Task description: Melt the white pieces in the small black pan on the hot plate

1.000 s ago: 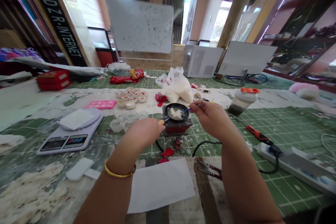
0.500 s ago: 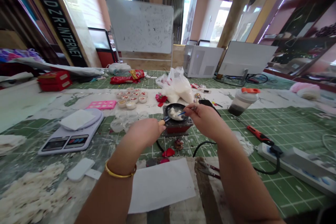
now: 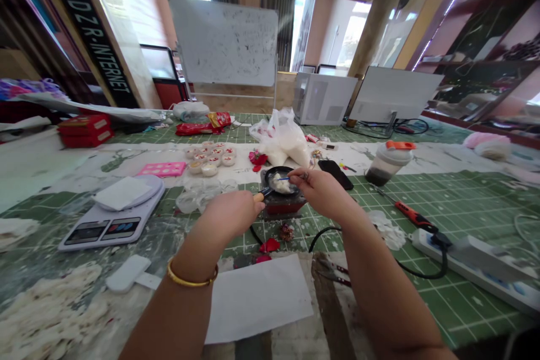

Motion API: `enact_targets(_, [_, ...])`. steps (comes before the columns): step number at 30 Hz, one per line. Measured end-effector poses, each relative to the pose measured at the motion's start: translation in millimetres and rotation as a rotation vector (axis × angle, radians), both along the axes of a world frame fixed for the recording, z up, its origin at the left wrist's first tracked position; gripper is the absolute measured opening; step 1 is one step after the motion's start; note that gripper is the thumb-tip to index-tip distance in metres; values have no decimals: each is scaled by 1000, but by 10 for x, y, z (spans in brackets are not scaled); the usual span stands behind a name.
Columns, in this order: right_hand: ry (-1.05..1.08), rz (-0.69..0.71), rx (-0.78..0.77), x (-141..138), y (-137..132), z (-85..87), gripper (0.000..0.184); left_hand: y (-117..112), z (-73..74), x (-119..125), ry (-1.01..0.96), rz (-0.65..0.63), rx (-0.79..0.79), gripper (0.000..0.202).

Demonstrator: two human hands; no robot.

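Observation:
My left hand (image 3: 236, 211) is closed round the wooden-ended handle of a small black frying pan (image 3: 270, 178). The pan rests on a small red and black hot plate (image 3: 283, 208). White, lumpy material (image 3: 280, 184) lies in the pan, part solid and part wet-looking. My right hand (image 3: 314, 185) pinches a thin blue stick (image 3: 284, 179), whose far end reaches over the white lumps. The stick's tip is too small to make out clearly. Red petals (image 3: 270, 244) and a dried flower bud (image 3: 286, 231) lie in front of the hot plate.
Behind the pan stand a plastic bag of white material (image 3: 287, 140) and several small filled cups (image 3: 210, 169). Left is a kitchen scale (image 3: 113, 219); right are a phone (image 3: 336, 174), a shaker bottle (image 3: 387, 163), a soldering iron (image 3: 411, 214) and a power strip (image 3: 476, 275). White paper (image 3: 259, 298) lies in front.
My right hand has shifted slightly left and down over the pan, and the blue stick now lies flatter across it. My left hand stays on the handle.

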State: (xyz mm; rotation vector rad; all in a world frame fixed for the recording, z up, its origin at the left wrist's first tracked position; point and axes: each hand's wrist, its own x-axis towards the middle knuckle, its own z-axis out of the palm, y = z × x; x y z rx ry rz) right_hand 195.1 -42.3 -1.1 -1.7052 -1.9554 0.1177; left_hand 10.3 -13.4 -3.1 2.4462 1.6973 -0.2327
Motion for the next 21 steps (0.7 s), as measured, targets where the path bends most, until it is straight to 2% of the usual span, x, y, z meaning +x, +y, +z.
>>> enact_targets(5, [-29, -92, 53, 59, -43, 42, 32, 17, -10, -1, -28, -17, -17, 46])
enact_targets(8, [-19, -138, 29, 115, -33, 65, 33, 33, -23, -5, -21, -10, -23, 45])
enact_targets(12, [122, -158, 49, 193, 32, 50, 32, 43, -27, -13, -29, 4, -22, 44])
enact_targets(17, [256, -77, -54, 269, 150, -7, 27, 44, 3, -24, -52, -4, -46, 44])
enact_targets(21, [322, 27, -126, 326, 117, -6, 23, 68, 20, -47, -66, -17, -65, 44])
